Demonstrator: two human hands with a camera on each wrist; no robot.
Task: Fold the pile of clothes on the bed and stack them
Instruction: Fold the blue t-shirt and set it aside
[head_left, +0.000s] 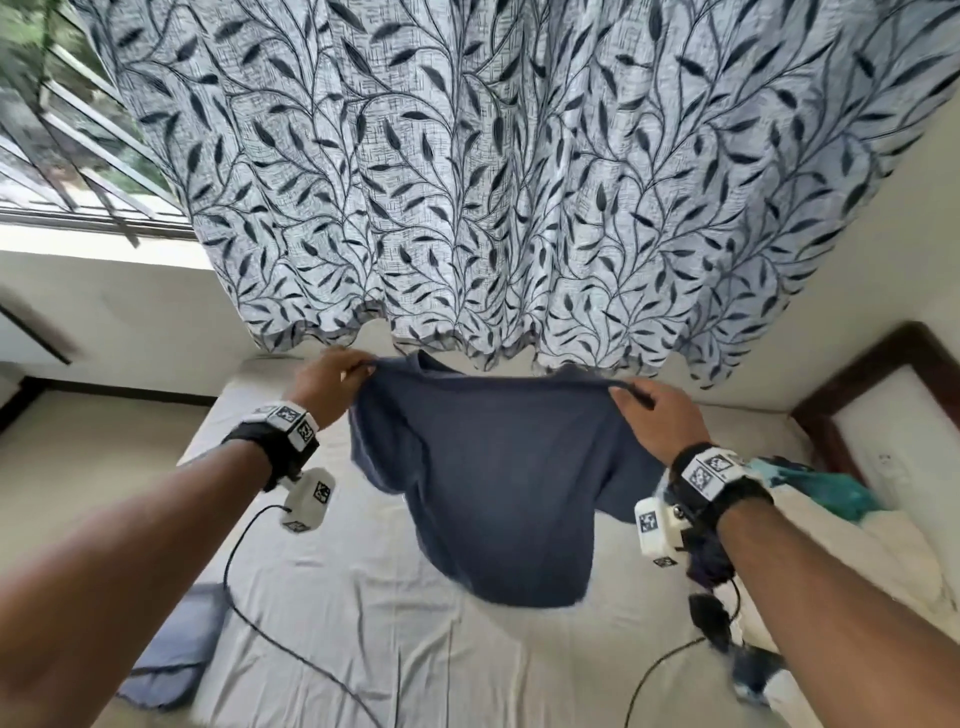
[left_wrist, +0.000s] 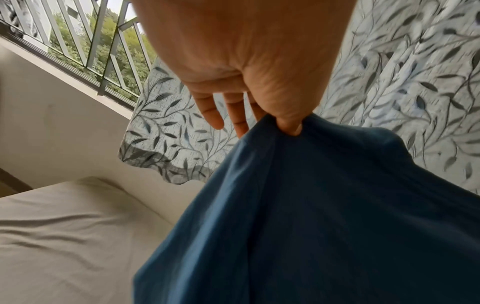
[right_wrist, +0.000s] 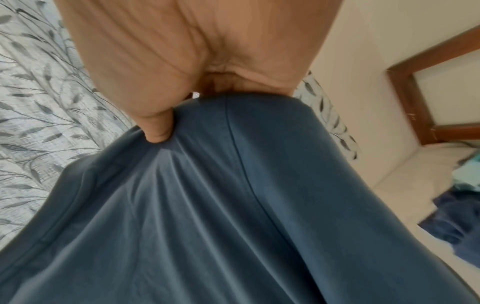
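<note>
Dark blue short-sleeved cotton T-shirt (head_left: 498, 467) hangs in the air above the middle of the bed, clear of the sheet, stretched flat and facing the person. Left hand (head_left: 332, 382) pinches one shoulder, thumb pressed into a bunch of cloth; its other fingers (left_wrist: 211, 112) show loosely extended in the left wrist view. Right hand (head_left: 657, 418) grips the other shoulder, thumb dug into the fabric; the remaining fingers are hidden behind the cloth.

Key relation: the shirt drops straight down from both sets of fingertips, long axis vertical, hem lowest and nearest the sheet. Shoulder line runs level between the hands; neither hand is clearly nearer the bed. Judgement: laying it flat calls for lowering both hands together, hem landing first.

Bed sheet, off-white and lightly creased (head_left: 363, 613), lies below. Unfolded pile of teal and dark blue clothes (head_left: 826, 493) sits toward the bed's right edge; a folded blue-grey item (head_left: 176, 654) rests near the left front edge. Behind: a white curtain with dark leaf print (head_left: 493, 182), a barred window (head_left: 67, 140), and a wooden headboard frame (head_left: 857, 374) at the right end.
</note>
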